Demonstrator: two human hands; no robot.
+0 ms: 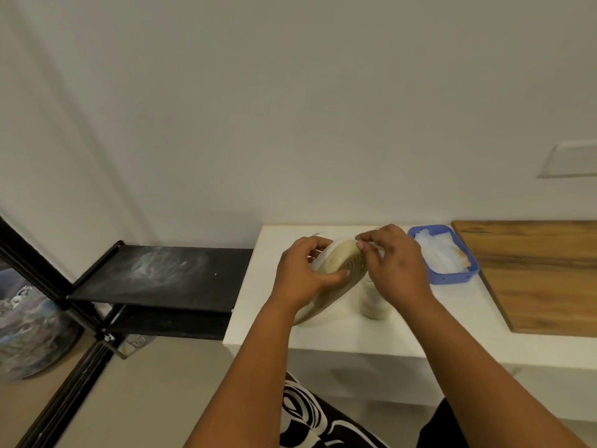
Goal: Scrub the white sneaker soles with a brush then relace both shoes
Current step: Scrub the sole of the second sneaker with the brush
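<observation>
Head view: both hands meet at about 5 o'clock of centre, over a white counter [339, 337]. The left hand [302, 276] grips a sneaker [337, 266] tipped on its side, tan sole facing the camera, thumb across the sole. Its long axis runs from 7 o'clock to 1 o'clock. The right hand [395, 270] pinches at the shoe's far end; what it pinches is hidden. A second sneaker [374, 307] stands under that hand. At 3 o'clock sits a blue tray [452, 278].

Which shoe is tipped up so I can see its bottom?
The sneaker gripped by the left hand, its tan sole facing the camera. The other sneaker stands on the white counter, mostly behind the right hand.
</observation>
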